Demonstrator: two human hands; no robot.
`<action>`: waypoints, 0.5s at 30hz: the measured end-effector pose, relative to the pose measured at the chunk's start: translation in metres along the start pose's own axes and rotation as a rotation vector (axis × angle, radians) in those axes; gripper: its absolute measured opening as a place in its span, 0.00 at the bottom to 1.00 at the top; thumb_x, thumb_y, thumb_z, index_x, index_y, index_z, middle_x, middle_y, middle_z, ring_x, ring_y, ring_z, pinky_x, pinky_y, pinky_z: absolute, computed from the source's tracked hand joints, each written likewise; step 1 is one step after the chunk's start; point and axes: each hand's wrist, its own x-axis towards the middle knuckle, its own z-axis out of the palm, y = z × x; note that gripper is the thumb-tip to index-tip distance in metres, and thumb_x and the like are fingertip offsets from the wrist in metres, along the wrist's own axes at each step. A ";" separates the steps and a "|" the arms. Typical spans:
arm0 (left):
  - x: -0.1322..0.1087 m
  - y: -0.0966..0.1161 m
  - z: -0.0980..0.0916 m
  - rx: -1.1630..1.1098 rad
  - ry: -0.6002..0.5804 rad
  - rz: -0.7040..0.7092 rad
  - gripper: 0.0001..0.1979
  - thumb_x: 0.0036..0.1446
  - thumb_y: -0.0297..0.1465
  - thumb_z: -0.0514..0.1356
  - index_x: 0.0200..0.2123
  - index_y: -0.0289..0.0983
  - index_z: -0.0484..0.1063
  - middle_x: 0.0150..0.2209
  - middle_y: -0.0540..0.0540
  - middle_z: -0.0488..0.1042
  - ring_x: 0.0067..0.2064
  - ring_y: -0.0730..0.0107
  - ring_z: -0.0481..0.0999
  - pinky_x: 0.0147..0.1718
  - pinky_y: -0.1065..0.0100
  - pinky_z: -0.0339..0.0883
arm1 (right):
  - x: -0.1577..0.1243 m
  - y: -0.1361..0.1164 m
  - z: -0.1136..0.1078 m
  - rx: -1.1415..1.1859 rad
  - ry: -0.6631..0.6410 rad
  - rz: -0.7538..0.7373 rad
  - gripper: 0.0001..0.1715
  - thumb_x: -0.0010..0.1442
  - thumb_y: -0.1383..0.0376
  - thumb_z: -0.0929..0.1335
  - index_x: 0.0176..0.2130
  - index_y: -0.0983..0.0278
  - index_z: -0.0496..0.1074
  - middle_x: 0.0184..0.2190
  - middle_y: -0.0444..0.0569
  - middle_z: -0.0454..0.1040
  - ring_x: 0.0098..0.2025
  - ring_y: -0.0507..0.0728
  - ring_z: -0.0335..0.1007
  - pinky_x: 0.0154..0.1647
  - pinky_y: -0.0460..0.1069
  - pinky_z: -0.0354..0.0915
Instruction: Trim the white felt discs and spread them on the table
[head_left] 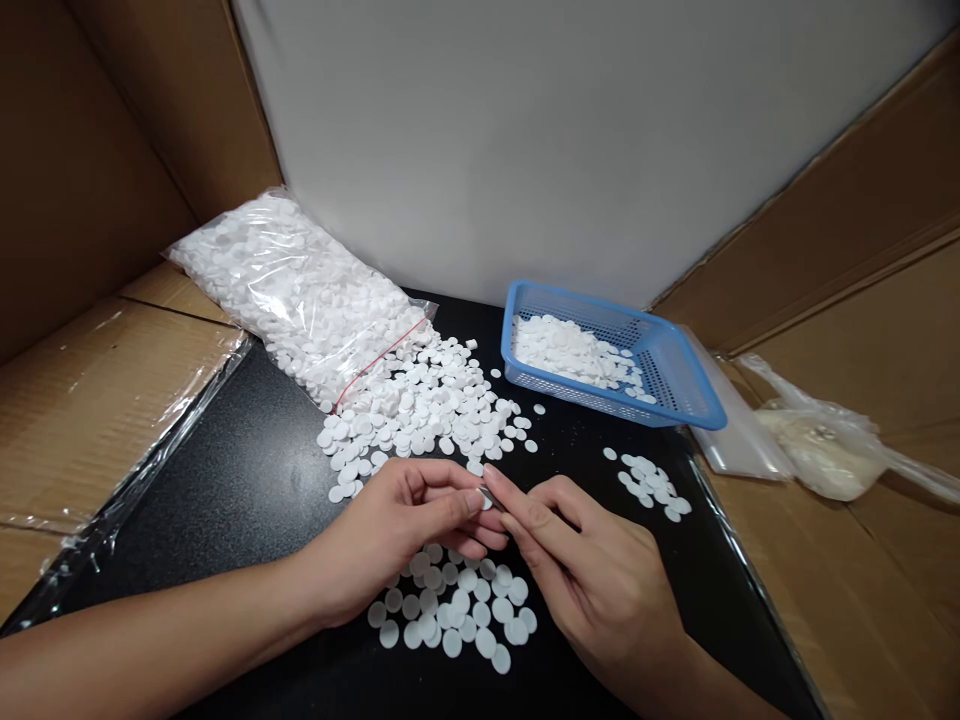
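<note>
My left hand point(409, 535) and my right hand point(581, 560) meet over the black mat point(247, 480), fingertips pinched together on one small white disc point(486, 497). Just under my hands lies a loose patch of white discs point(457, 610). A larger heap of the same discs point(420, 405) spills from an open clear plastic bag point(292, 285) at the back left. A blue plastic basket point(675, 385) at the back right holds more discs. A small cluster of discs point(651, 485) lies to the right of my right hand.
Cardboard walls and flaps surround the mat on the left point(90, 400) and right point(862, 560). A grey panel point(562, 140) stands behind. A crumpled clear bag with pale contents point(817, 455) lies on the cardboard at the right.
</note>
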 end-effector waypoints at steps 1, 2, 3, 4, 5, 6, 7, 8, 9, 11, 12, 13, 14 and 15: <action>0.000 0.000 0.000 -0.003 -0.001 0.001 0.10 0.62 0.35 0.65 0.36 0.33 0.80 0.35 0.43 0.83 0.39 0.70 0.82 0.39 0.74 0.74 | 0.000 0.000 0.000 0.001 -0.003 0.002 0.24 0.69 0.74 0.64 0.62 0.64 0.70 0.27 0.45 0.69 0.24 0.50 0.64 0.22 0.44 0.61; 0.000 0.000 0.000 -0.005 -0.003 0.001 0.10 0.62 0.35 0.65 0.36 0.33 0.80 0.35 0.43 0.83 0.39 0.70 0.82 0.39 0.74 0.74 | 0.000 0.000 0.000 0.001 -0.003 0.004 0.24 0.69 0.74 0.64 0.62 0.64 0.70 0.27 0.45 0.69 0.24 0.50 0.64 0.22 0.44 0.61; 0.000 0.000 0.000 -0.006 -0.004 0.002 0.10 0.62 0.35 0.65 0.36 0.33 0.80 0.35 0.43 0.83 0.39 0.70 0.82 0.39 0.74 0.74 | -0.001 0.000 0.000 0.002 -0.003 0.005 0.24 0.69 0.74 0.64 0.62 0.64 0.70 0.27 0.45 0.69 0.24 0.50 0.64 0.22 0.44 0.61; 0.000 -0.001 0.000 -0.007 -0.007 0.001 0.10 0.62 0.35 0.65 0.37 0.33 0.80 0.35 0.43 0.83 0.39 0.70 0.82 0.39 0.74 0.74 | -0.001 -0.001 0.000 0.003 -0.002 0.006 0.24 0.69 0.74 0.64 0.62 0.64 0.70 0.27 0.46 0.69 0.24 0.50 0.64 0.22 0.44 0.61; 0.000 -0.001 0.000 -0.007 -0.009 0.002 0.10 0.62 0.35 0.65 0.37 0.33 0.80 0.35 0.43 0.83 0.40 0.70 0.82 0.39 0.74 0.74 | -0.001 -0.001 0.000 0.004 -0.002 0.006 0.24 0.69 0.74 0.64 0.62 0.64 0.70 0.27 0.46 0.69 0.24 0.50 0.64 0.22 0.44 0.61; 0.000 -0.001 0.000 -0.007 -0.010 0.001 0.10 0.63 0.35 0.65 0.37 0.33 0.80 0.36 0.43 0.83 0.40 0.70 0.82 0.39 0.74 0.74 | -0.001 -0.001 0.000 0.004 -0.002 0.006 0.25 0.69 0.75 0.64 0.62 0.64 0.70 0.27 0.46 0.68 0.24 0.50 0.63 0.22 0.44 0.60; 0.000 -0.001 0.000 -0.008 -0.011 0.000 0.10 0.63 0.35 0.65 0.37 0.33 0.80 0.36 0.43 0.83 0.40 0.70 0.82 0.39 0.75 0.74 | -0.002 -0.001 0.000 0.004 0.000 0.005 0.25 0.68 0.75 0.64 0.62 0.63 0.69 0.26 0.45 0.68 0.24 0.50 0.63 0.22 0.44 0.60; 0.000 -0.001 0.000 -0.010 -0.011 0.000 0.10 0.63 0.34 0.65 0.37 0.33 0.80 0.36 0.43 0.83 0.40 0.70 0.82 0.39 0.75 0.74 | -0.001 0.000 0.000 0.003 0.002 0.005 0.26 0.68 0.75 0.64 0.63 0.63 0.69 0.26 0.45 0.68 0.24 0.50 0.63 0.22 0.44 0.60; 0.000 -0.001 0.000 -0.013 -0.010 0.000 0.10 0.63 0.34 0.65 0.37 0.33 0.80 0.36 0.43 0.83 0.39 0.70 0.82 0.39 0.75 0.74 | -0.001 0.000 0.000 0.002 0.003 0.004 0.26 0.68 0.75 0.64 0.63 0.62 0.68 0.26 0.45 0.68 0.24 0.50 0.63 0.21 0.44 0.60; 0.000 -0.001 0.000 -0.015 -0.010 -0.001 0.10 0.63 0.34 0.65 0.37 0.33 0.81 0.35 0.43 0.83 0.39 0.70 0.82 0.39 0.75 0.74 | -0.001 0.000 0.000 -0.001 0.004 0.002 0.27 0.68 0.75 0.64 0.64 0.62 0.68 0.26 0.45 0.68 0.24 0.50 0.63 0.21 0.44 0.59; -0.001 -0.001 0.000 -0.016 -0.012 -0.002 0.10 0.63 0.34 0.65 0.37 0.33 0.81 0.35 0.44 0.83 0.39 0.71 0.82 0.39 0.75 0.74 | -0.001 0.000 0.000 -0.001 0.004 0.002 0.27 0.68 0.75 0.64 0.64 0.62 0.68 0.26 0.45 0.68 0.24 0.50 0.63 0.21 0.44 0.60; -0.001 -0.001 -0.001 -0.015 -0.012 -0.003 0.10 0.63 0.34 0.65 0.37 0.33 0.81 0.35 0.44 0.83 0.39 0.71 0.82 0.39 0.75 0.74 | -0.001 0.001 0.000 0.001 0.003 0.002 0.28 0.68 0.75 0.64 0.64 0.61 0.67 0.26 0.45 0.68 0.24 0.50 0.63 0.21 0.44 0.60; -0.001 -0.001 -0.001 -0.015 -0.012 -0.004 0.10 0.63 0.34 0.65 0.37 0.33 0.81 0.35 0.44 0.83 0.39 0.71 0.82 0.39 0.75 0.74 | -0.001 0.000 0.000 0.003 0.001 0.003 0.28 0.68 0.75 0.64 0.64 0.61 0.67 0.26 0.45 0.68 0.24 0.50 0.63 0.22 0.44 0.60; -0.001 -0.001 -0.001 -0.015 -0.010 -0.005 0.10 0.62 0.35 0.65 0.36 0.33 0.81 0.35 0.44 0.83 0.39 0.71 0.82 0.39 0.75 0.74 | -0.001 0.000 0.000 0.007 0.000 0.006 0.28 0.68 0.75 0.64 0.64 0.60 0.67 0.26 0.45 0.68 0.24 0.50 0.64 0.22 0.44 0.60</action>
